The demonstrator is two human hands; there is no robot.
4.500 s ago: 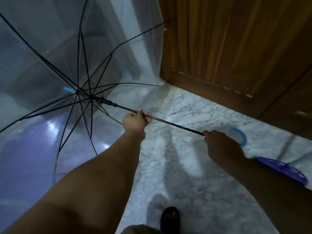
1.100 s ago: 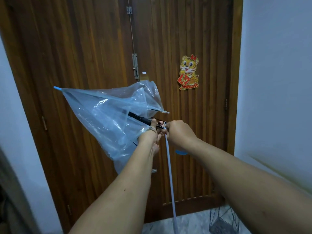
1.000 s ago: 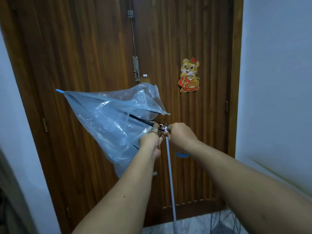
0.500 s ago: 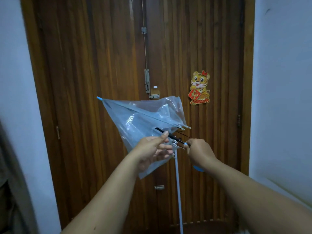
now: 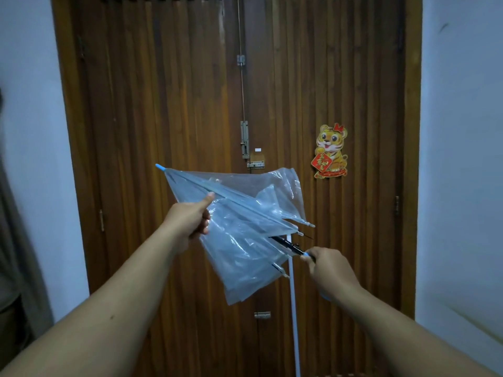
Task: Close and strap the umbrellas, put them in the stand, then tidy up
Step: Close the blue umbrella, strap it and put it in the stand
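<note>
A clear plastic umbrella (image 5: 245,235) with a blue tip is held in the air in front of a wooden door, its canopy collapsed but loose and baggy. My left hand (image 5: 190,221) grips the folded canopy near the tip end, thumb along a rib. My right hand (image 5: 326,270) is closed around the blue handle at the lower right, below the black shaft. A long pale strap (image 5: 294,317) hangs straight down from the canopy's rim.
A brown slatted double door (image 5: 163,104) with a bolt latch fills the middle, and a tiger sticker (image 5: 330,151) is on its right leaf. White walls (image 5: 462,159) close in on both sides. The stand is out of view.
The umbrella went from wide open over the floor to collapsed and raised. My left hand slid from the shaft near the handle up the canopy toward the tip. The camera tilted upward.
</note>
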